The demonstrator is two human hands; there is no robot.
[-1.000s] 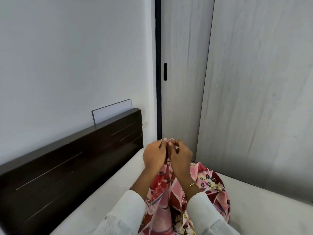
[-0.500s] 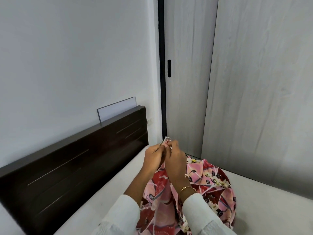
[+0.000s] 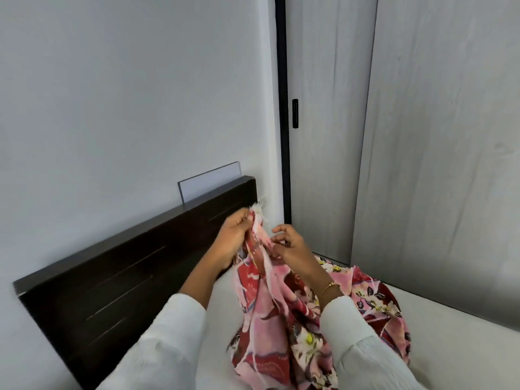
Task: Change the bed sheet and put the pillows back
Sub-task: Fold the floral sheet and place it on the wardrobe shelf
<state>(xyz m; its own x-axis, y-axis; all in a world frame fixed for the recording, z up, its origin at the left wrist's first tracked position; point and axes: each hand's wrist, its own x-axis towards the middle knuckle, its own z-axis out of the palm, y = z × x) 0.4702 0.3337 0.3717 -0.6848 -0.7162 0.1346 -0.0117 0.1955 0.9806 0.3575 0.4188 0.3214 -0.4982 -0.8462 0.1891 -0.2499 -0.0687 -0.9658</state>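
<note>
While the floral sheet (image 3: 284, 311) lies bunched at the mattress (image 3: 450, 356) corner by the headboard (image 3: 126, 277):
Left hand (image 3: 233, 237): pinches the frayed edge.
Right hand (image 3: 289, 246): fingers curled, picking at folds; grip unclear.
Risk: wrong edge found, sheet probably spreads crooked.

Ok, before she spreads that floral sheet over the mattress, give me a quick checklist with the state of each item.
1. Left hand grips the floral sheet by its frayed edge: ok.
2. Right hand has a firm hold: cannot tell, fingers curled at the cloth.
3. Sheet unfolded: not ok, bunched in a heap.
4. Mattress bare where visible: ok.
5. Headboard free of cloth: ok.
6. Pillows within reach: cannot tell, none in view.
</note>
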